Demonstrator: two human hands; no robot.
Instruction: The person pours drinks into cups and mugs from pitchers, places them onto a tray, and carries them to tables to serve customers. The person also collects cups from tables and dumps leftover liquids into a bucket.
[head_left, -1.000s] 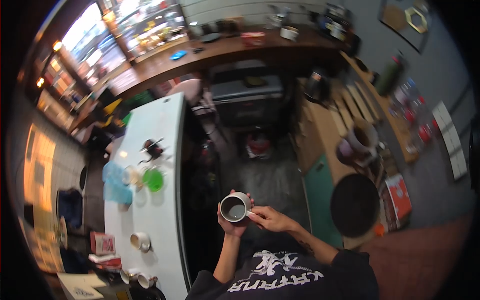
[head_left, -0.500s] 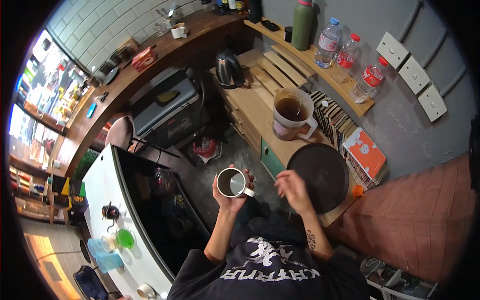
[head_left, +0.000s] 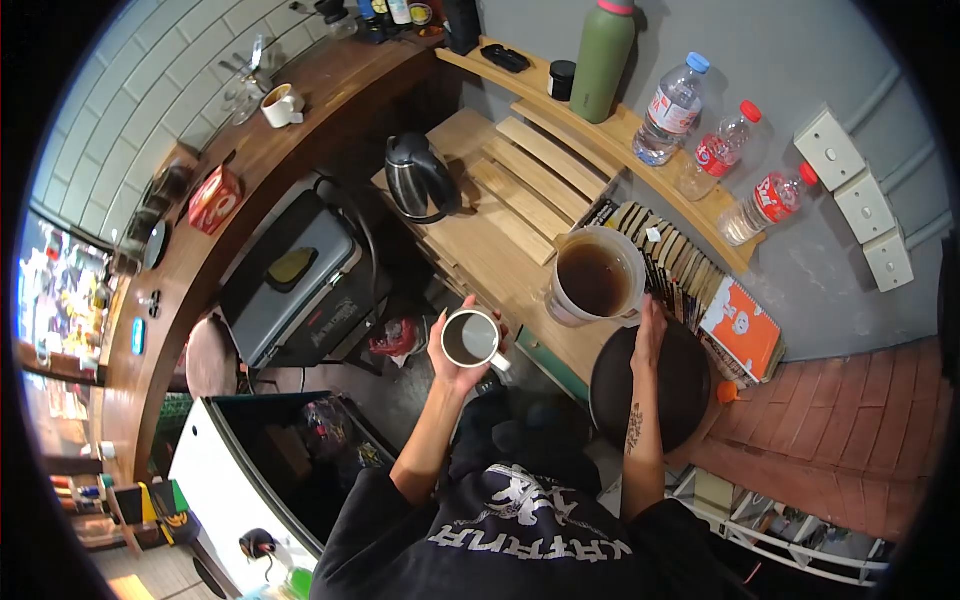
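Observation:
My left hand (head_left: 462, 362) is wrapped round a white mug (head_left: 499, 361), held upright in front of my body. The mug's grey inside faces up at me, and its handle points to the lower right. My right hand (head_left: 649, 340) is at the handle side of a translucent plastic pitcher (head_left: 563, 312) filled with brown liquid. Its fingers look stretched upward along the handle; whether they touch it is hard to see. The pitcher stands on the wooden counter (head_left: 490, 255). Below my right forearm lies a round dark tray (head_left: 680, 390).
A kettle (head_left: 420, 180) stands at the counter's far end. Beside the pitcher are a row of books (head_left: 672, 245) and an orange notebook (head_left: 742, 320). A green bottle (head_left: 603, 65) and several plastic bottles line the wall shelf (head_left: 715, 205). To the left is a grey cooler (head_left: 290, 290).
My right hand has moved from above the tray's edge to the pitcher's handle. The mug stays in my left hand. My view has turned and come closer to the counter.

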